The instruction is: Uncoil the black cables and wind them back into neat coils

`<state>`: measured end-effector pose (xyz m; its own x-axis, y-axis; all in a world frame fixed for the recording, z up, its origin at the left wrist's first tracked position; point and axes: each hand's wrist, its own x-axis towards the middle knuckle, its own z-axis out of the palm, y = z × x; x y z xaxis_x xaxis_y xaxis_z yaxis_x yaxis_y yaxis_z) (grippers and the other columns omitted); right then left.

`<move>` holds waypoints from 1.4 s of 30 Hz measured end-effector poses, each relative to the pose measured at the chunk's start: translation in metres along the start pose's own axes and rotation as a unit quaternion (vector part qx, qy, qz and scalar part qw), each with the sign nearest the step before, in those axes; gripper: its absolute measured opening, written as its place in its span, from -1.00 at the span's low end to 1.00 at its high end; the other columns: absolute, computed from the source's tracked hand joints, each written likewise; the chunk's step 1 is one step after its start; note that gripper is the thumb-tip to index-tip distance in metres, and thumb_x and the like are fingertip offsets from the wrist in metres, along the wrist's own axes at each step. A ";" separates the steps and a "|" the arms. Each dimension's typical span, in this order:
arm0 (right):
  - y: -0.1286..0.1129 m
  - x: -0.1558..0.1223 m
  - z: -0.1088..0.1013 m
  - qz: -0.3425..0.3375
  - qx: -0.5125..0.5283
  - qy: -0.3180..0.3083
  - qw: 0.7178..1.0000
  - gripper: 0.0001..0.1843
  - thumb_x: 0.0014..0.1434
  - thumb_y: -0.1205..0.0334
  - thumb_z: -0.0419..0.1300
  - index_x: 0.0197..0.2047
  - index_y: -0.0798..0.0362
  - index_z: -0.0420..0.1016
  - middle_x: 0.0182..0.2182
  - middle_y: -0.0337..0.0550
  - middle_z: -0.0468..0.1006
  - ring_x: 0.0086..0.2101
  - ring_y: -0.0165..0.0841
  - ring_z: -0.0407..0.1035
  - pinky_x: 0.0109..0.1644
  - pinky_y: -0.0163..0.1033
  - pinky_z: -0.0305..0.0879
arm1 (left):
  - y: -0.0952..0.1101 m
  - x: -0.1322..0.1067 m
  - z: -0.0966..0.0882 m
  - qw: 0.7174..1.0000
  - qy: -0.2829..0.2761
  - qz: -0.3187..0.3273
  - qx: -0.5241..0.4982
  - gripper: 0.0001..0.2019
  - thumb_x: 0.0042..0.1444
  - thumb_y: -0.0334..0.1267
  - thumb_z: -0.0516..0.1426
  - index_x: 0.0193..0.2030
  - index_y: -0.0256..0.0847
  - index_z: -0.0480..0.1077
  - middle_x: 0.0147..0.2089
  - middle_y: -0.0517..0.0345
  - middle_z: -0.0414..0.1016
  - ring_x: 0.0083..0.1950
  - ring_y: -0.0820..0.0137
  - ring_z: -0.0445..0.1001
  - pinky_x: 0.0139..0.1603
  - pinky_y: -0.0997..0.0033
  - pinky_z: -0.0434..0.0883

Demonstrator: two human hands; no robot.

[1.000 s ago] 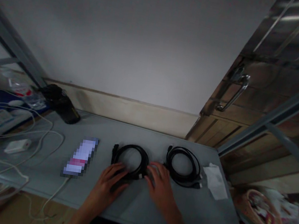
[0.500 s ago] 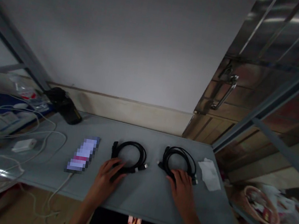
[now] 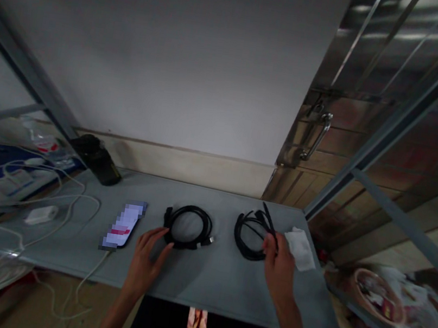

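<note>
Two coiled black cables lie side by side on the grey table. My left hand rests at the lower left of the left cable, fingers apart and fingertips near the coil, holding nothing. My right hand pinches part of the right cable between thumb and fingers, at the coil's right side. A length of that cable rises from my fingers above the table, while the rest of its loop stays on the surface.
Left of the coils lies a lit phone on a white charging cord. A dark bottle, a white charger and tangled white cords are farther left. Crumpled tissue lies right. Metal frame bars rise at both sides.
My right hand has gone from lying on the right coil to pinching and lifting a length of its cable. My left hand has drawn back slightly from the left coil.
</note>
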<state>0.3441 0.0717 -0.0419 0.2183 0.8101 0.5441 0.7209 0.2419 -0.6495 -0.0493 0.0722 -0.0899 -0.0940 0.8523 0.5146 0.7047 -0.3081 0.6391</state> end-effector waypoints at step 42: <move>-0.093 -0.113 -0.042 0.324 0.361 -0.036 0.874 -0.38 0.48 -0.44 0.20 0.04 -0.02 0.66 -0.47 -0.24 0.53 -0.56 -0.34 0.36 -0.47 -0.28 0.38 | 0.138 -0.042 -0.037 0.868 -0.211 -0.292 -0.342 -0.19 0.14 0.18 0.48 0.49 -0.03 0.51 -0.07 0.00 0.77 -0.07 0.12 0.75 0.09 0.15 0.70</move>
<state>0.2799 -0.0645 -0.0207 0.3666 0.9269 -0.0801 -0.1478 -0.0270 -0.9887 0.0259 -0.0215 -0.0026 0.0733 0.9820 -0.1743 0.0289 0.1726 0.9846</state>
